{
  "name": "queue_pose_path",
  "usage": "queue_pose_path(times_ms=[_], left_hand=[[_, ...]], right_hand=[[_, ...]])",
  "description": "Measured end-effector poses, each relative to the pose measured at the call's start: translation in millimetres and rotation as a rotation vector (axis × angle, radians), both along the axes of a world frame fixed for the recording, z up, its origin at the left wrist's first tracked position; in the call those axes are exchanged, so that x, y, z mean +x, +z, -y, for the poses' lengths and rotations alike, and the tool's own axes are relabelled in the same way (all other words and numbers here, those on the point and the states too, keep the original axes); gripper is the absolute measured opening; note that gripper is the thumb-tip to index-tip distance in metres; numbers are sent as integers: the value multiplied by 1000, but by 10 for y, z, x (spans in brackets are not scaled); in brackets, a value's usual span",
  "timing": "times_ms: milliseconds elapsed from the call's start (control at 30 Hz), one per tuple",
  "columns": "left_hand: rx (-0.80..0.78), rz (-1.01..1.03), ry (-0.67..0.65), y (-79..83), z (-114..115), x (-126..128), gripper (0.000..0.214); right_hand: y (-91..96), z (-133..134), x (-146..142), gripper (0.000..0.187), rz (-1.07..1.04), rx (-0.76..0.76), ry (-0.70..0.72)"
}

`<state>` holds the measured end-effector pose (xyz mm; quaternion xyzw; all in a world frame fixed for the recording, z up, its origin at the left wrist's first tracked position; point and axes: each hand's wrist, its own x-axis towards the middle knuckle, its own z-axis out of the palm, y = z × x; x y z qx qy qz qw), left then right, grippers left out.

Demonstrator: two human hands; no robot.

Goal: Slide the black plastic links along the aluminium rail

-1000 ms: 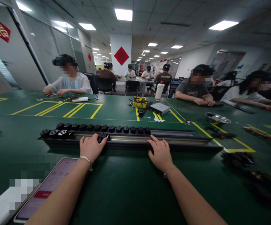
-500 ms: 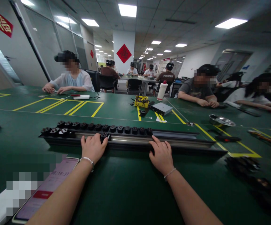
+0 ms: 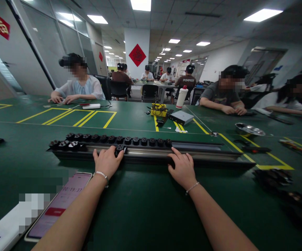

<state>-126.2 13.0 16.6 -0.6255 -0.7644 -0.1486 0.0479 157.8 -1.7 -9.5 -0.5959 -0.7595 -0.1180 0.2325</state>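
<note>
A long black rail point(image 3: 208, 153) lies across the green table point(image 3: 145, 205) in front of me. A row of several small black socket modules point(image 3: 130, 141) sits along its far track. My left hand point(image 3: 106, 162) rests on the rail's near edge, its fingers closed round one black module point(image 3: 120, 149) in the near track. My right hand point(image 3: 182, 168) lies on the rail further right, fingers curled over the near edge and thumb stretched out toward the last module of the row.
A phone point(image 3: 59, 208) with a running timer lies near my left forearm. Loose black parts point(image 3: 271, 177) are piled at the right. Further back stand a metal bowl point(image 3: 249, 129), a grey box point(image 3: 181, 117), a yellow item point(image 3: 158, 109) and a white bottle point(image 3: 181, 97). Other people sit around the tables.
My hands have stayed where they were on the rail. Only the view has shifted slightly, and the phone timer has advanced.
</note>
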Motion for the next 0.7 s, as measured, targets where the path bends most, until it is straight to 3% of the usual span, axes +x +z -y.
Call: queue_pose_path(times_ms=[700], left_hand=[[-1, 32, -30, -18, -16, -27, 58]], right_hand=[[-32, -4, 23, 34, 17, 14, 2]])
